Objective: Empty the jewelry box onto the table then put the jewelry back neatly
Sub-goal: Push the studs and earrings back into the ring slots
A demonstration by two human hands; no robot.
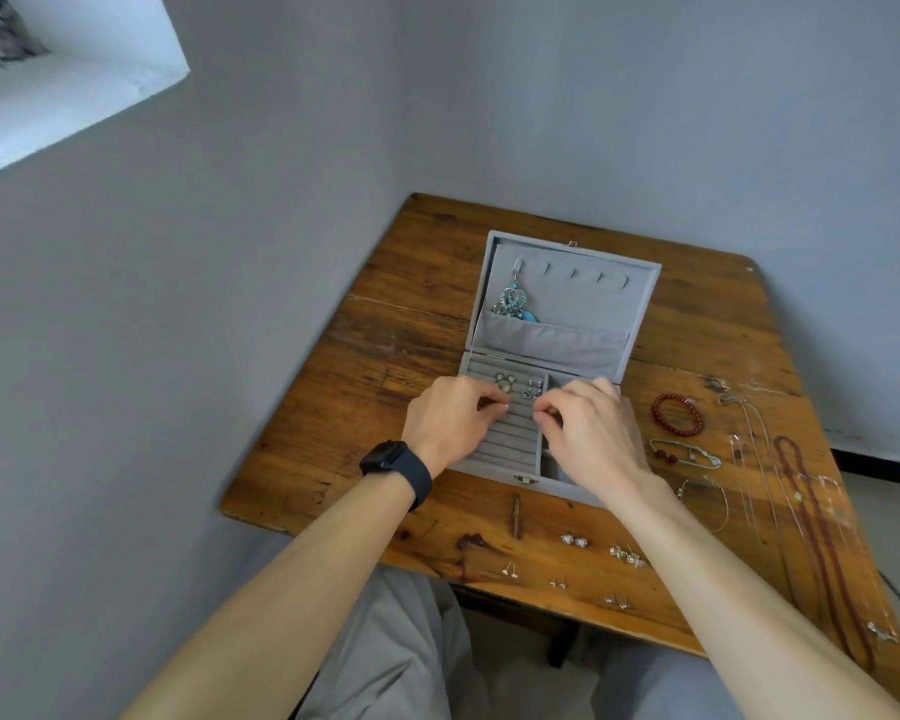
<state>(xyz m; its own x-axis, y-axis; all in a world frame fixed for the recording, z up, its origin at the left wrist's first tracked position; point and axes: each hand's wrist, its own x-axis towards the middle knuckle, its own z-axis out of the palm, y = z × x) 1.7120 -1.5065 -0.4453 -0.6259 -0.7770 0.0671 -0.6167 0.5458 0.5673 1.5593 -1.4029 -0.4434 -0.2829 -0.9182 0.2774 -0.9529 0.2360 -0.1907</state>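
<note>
Wooden table point(427, 283): left hand point(450, 418), right hand point(588, 433) curled, fingertips point(502, 407) on jewelry box point(557, 345) rolls.

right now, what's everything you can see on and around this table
table: one, brown wood, in a grey-walled corner
jewelry box: one, grey, open, mid-table
dangling piece: one, turquoise and silver, on a lid hook
earrings: a few, silvery, box's far ring rows
bead bracelet: one, red, right of the box
necklaces: several, red and silver, table's right side
small earrings: about five pairs, silvery, table's near edge
watch: one, black, left wrist
left hand: fingers pinched over the ring rows
right hand: fingers pinched beside it
</note>
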